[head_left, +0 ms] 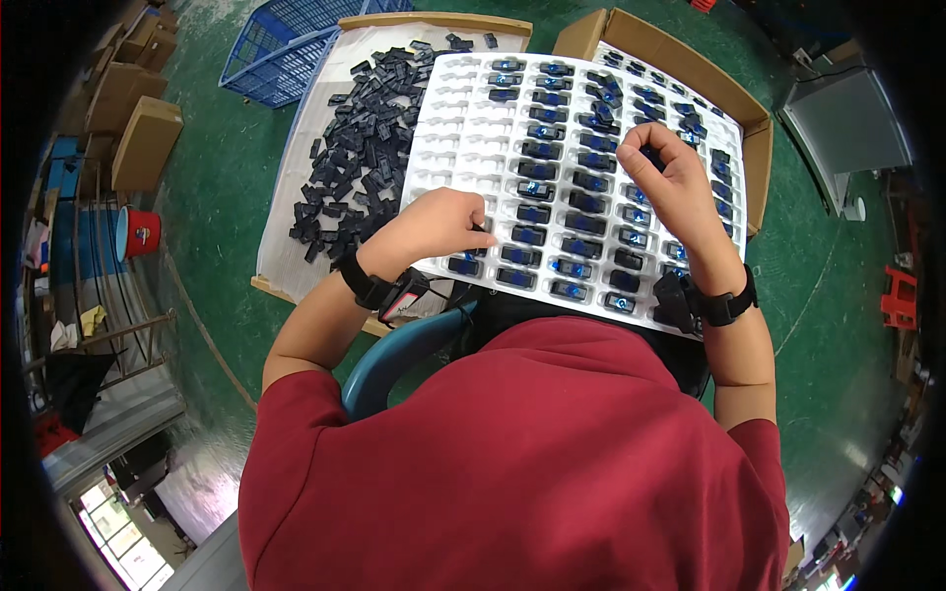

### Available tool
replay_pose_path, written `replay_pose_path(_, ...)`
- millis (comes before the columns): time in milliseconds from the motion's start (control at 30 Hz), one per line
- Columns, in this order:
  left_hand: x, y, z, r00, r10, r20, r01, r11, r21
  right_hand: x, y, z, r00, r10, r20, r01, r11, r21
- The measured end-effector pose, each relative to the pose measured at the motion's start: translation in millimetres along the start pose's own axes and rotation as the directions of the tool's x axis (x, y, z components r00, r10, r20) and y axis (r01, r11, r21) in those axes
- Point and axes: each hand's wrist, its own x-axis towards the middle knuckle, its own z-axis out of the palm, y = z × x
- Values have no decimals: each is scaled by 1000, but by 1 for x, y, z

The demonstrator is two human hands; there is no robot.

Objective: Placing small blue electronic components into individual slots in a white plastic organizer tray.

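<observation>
A white moulded tray (463, 131) lies tilted in front of me, with rows of slots. Many slots hold small black rectangular plastic parts (585, 224), some with a shiny blue face; the left columns are mostly bare. My left hand (439, 225) is closed at the tray's lower left, with a black part partly showing between thumb and fingers. Over the right side of the tray, my right hand (675, 182) has thumb and forefinger curled together. Something dark shows between them, but I cannot make out what it is. Several loose parts (603, 91) lie heaped on the tray's upper middle.
Left of the tray, a heap of black parts (370, 148) covers a pale board (281, 212) with wooden edges. A cardboard box (759, 167) holding another filled tray stands behind right. Around are a blue crate (281, 49), a red bucket (141, 233) and a blue chair (379, 369).
</observation>
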Motion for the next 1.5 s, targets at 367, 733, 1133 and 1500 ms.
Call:
replay_pose_path(367,-6,-3,-41,966,-251,-65,168,797,-580,-5,-8,16,968,121,219,-174,955,242)
replay_pose_path(733,4,36,-50,984,-162,-68,36,564,-825,-2,-29,51,944,-171,282,214,968,-132)
replay_pose_path(1133,2,49,-45,985,-142,-99,4,591,-806,2,-21,58,949,-42,312,90,986,-142)
replay_pose_path(1500,0,52,-45,984,-148,-101,10,610,-792,0,-22,57,941,-174,291,235,953,-189)
